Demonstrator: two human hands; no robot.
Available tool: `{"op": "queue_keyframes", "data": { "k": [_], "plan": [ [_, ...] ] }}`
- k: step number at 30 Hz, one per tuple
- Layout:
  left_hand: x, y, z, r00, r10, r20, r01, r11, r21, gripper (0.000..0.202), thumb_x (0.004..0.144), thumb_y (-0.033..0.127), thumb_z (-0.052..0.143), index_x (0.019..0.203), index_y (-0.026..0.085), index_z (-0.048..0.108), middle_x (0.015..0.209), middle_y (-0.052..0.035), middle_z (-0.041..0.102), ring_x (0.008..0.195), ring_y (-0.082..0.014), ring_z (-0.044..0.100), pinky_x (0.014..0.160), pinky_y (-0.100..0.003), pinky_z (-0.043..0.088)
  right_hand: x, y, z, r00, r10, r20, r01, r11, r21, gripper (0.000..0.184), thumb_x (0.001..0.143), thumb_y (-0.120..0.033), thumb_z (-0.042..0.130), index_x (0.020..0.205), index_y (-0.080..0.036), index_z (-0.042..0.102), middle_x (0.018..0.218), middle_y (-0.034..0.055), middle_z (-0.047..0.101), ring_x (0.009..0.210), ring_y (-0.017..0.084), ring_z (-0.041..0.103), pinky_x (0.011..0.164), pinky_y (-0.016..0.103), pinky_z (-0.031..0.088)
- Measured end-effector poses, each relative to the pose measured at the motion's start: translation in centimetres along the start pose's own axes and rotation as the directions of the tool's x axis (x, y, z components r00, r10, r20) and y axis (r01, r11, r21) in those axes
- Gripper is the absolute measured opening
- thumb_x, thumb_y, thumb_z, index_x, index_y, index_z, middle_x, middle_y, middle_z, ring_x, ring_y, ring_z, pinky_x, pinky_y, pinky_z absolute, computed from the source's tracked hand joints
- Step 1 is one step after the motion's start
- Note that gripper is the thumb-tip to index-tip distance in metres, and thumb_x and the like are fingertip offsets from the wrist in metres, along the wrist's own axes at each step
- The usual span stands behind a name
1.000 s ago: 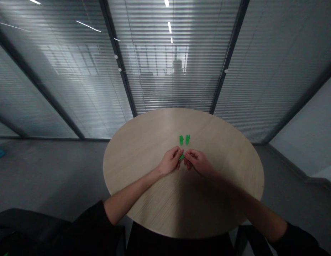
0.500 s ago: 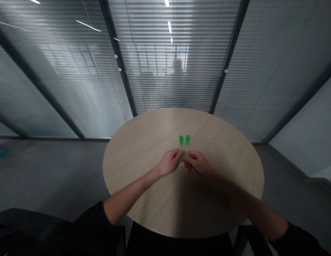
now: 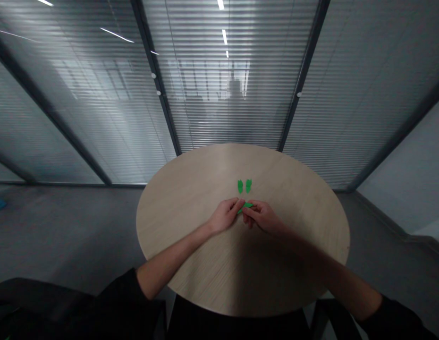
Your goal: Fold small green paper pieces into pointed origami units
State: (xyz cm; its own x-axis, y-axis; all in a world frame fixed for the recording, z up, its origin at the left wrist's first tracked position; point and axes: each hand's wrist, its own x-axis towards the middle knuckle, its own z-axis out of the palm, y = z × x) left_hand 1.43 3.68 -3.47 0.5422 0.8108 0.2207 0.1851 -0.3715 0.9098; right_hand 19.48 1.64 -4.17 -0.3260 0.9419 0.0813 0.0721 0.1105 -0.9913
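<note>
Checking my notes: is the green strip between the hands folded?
Cannot tell: the green strip shows only as a sliver between the left hand and right hand, whose fingers hide most.

Narrow green strip [image 3: 247, 205], pinched, slanted

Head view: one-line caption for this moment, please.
Left hand and right hand hold a flat green strip between them, near two small green pieces on a round pale-wood table.

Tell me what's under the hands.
A green strip shows between the left hand and right hand, over the light wood tabletop; the strip's covered part and the tabletop beneath the palms cannot be seen.
</note>
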Motion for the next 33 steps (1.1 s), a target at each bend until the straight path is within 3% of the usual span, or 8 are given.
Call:
{"op": "queue_keyframes", "data": {
  "k": [7,27,33],
  "plan": [
    [-0.14,0.09,0.06,0.999,0.002,0.051,0.0,0.999,-0.037,0.052,0.105,0.056,0.041,0.081,0.016,0.065,0.061,0.0015,0.054,0.05,-0.0108,0.041,0.051,-0.024,0.033,0.33,0.29,-0.27,0.999,-0.004,-0.054,0.004,1.0,0.007,0.044,0.085,-0.062,0.069,0.073,-0.021,0.059,0.059,-0.004,0.057,0.046,0.011,0.052,0.046,0.026,0.043],
    [-0.2,-0.34,0.3,0.993,-0.058,0.107,0.077,0.98,-0.182,0.056,0.099,0.07,0.042,0.082,0.018,0.055,0.053,0.0059,0.044,0.042,-0.0088,0.041,0.043,-0.021,0.034,0.2,-0.16,-0.77,0.999,-0.01,-0.053,0.01,1.0,-0.017,0.049,0.094,-0.067,0.053,0.078,-0.021,0.061,0.069,0.0016,0.066,0.05,0.012,0.059,0.05,0.027,0.049],
    [-0.23,-0.41,0.55,0.99,-0.081,0.115,0.101,0.979,-0.177,0.059,0.098,0.071,0.043,0.083,0.016,0.058,0.051,0.0058,0.045,0.04,-0.0083,0.042,0.04,-0.02,0.031,0.09,-0.31,-0.73,0.995,-0.073,-0.068,0.067,0.994,-0.083,0.046,0.095,-0.061,0.055,0.072,-0.021,0.057,0.06,-0.0015,0.059,0.049,0.012,0.055,0.05,0.026,0.045]
  ]
}}
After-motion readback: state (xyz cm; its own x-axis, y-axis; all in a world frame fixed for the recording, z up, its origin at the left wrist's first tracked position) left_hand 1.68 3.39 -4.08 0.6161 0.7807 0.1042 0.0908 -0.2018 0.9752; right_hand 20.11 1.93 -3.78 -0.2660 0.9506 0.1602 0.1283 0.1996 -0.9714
